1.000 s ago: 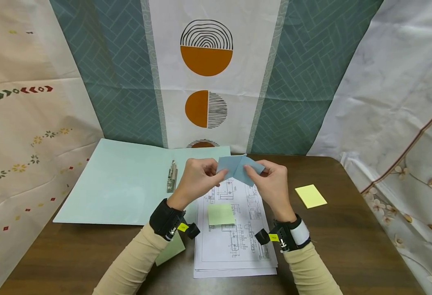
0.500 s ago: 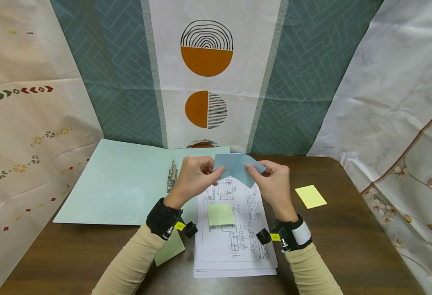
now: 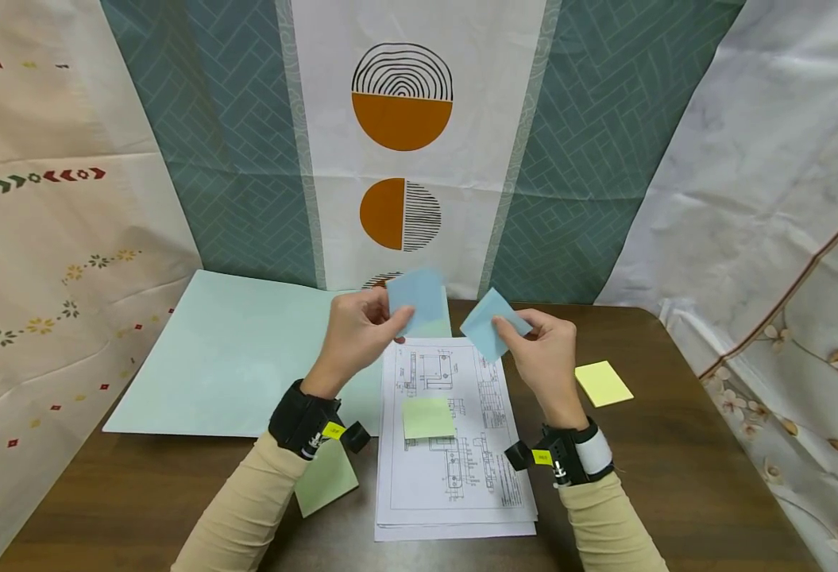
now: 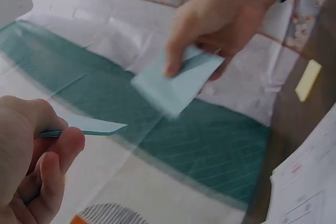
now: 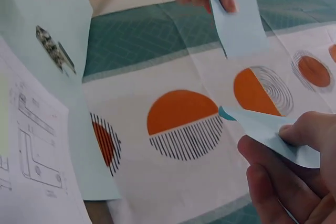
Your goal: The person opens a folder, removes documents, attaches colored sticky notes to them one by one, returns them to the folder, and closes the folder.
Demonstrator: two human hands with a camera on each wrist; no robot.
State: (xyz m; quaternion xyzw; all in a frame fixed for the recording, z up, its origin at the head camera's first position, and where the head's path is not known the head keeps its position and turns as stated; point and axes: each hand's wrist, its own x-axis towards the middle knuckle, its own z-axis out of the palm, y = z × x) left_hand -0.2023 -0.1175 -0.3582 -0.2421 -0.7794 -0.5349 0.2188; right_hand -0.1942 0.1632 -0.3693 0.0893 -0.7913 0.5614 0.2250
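Left hand (image 3: 356, 335) pinching one edge between thumb and fingers, I hold a square light-blue paper note (image 3: 420, 300) up in front of the far edge of a flat pale-mint folder (image 3: 240, 361); my right hand (image 3: 549, 353) pinches a second square blue paper note (image 3: 485, 326), tilted and apart from the first, near the top of white paper sheets printed with technical drawings (image 3: 407, 477). One free corner of that second note curls in the right-wrist view. Handling such light paper well, I judge, calls for a gentle grip near the edge, so neither creases, and a clear gap, in case the two stick together.
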